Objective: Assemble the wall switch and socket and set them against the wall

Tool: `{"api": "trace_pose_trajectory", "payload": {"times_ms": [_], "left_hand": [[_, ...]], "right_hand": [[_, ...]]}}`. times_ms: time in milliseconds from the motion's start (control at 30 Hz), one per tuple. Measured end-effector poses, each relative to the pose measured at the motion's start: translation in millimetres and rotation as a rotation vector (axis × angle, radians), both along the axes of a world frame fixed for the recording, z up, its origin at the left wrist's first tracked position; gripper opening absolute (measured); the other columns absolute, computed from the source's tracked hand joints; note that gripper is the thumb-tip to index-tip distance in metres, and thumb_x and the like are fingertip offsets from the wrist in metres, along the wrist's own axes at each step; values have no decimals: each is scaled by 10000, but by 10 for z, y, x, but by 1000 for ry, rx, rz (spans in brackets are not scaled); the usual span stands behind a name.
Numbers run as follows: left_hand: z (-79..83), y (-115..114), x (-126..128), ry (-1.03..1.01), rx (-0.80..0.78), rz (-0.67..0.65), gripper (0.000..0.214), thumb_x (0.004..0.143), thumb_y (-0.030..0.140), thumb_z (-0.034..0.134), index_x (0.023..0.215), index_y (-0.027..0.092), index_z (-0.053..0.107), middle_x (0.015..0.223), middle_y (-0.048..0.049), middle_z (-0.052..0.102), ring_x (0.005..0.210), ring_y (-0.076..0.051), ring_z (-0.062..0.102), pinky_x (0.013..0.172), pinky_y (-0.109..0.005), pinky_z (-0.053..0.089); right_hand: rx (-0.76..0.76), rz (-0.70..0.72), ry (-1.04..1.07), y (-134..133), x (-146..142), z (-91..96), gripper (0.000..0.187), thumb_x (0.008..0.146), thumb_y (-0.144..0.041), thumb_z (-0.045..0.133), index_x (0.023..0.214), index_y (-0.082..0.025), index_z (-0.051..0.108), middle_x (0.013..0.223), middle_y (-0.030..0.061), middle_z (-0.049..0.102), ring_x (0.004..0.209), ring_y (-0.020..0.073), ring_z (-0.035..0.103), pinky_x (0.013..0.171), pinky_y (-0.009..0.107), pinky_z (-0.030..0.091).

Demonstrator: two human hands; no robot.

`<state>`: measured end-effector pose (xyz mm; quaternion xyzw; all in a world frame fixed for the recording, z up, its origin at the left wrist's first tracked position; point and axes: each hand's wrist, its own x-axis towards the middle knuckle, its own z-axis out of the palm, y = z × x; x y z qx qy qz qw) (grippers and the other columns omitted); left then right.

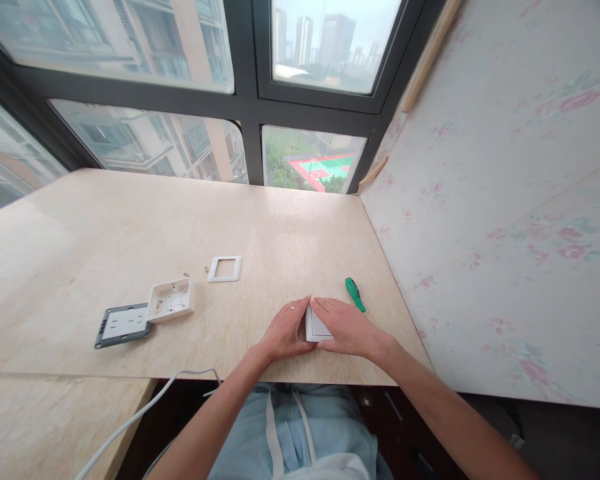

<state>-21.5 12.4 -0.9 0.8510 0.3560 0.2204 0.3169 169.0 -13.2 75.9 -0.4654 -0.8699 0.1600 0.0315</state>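
Note:
Close to the counter's front edge, a white wall switch (318,327) sits between my two hands, its face turned up and partly covered. My left hand (286,331) grips its left side, fingertips at the far edge and thumb at the near one. From the right, my right hand (347,328) closes over the switch's right part, its fingers hiding that side. Just beyond my right hand lies a screwdriver with a green handle (353,292); whether its tip is covered I cannot tell.
Left on the counter (280,233) lie a white frame (225,279), a white mounting box (155,311) and a grey-rimmed socket panel (99,337), the box touching the panel. Small screws (187,275) lie near the box. A white cable (145,408) crosses the front edge. A papered wall (480,233) bounds the right.

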Motion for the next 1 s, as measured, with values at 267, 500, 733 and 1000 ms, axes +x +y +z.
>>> {"api": "trace_pose_trajectory", "payload": {"times_ms": [267,500,733,1000], "left_hand": [[-18,0,1,-13,-25,20,1055,655,385,796,1501,144,215,1463,-214,439,1320,-370,466,1090,-535,389],[-62,4,-12,-31,-23,18,1066,654,403,800,1509,167,209,1476,-201,434,1329,-368,462,1092,-536,388],[-83,8,-16,-39,1,-3,1045,677,414,793,1508,174,206,1473,-200,441,1331,-356,464,1092,-532,388],[-37,1,-5,-44,-27,20,1109,608,480,845,1493,168,254,1474,-196,444,1326,-352,471,1102,-507,387]], "right_hand": [[-87,22,-57,104,3,100,736,710,-338,756,1366,-168,470,1304,165,602,1199,322,582,991,441,479],[-110,50,-97,125,-21,150,700,716,-341,751,1339,-143,502,1273,173,615,1170,321,596,963,429,490],[-122,78,-114,147,-23,235,554,776,-349,703,1258,-113,568,1214,177,650,1120,323,626,940,421,503],[-147,-9,-41,119,6,119,828,636,-409,857,1334,-144,499,1297,157,613,1215,314,568,1011,429,464]]}}
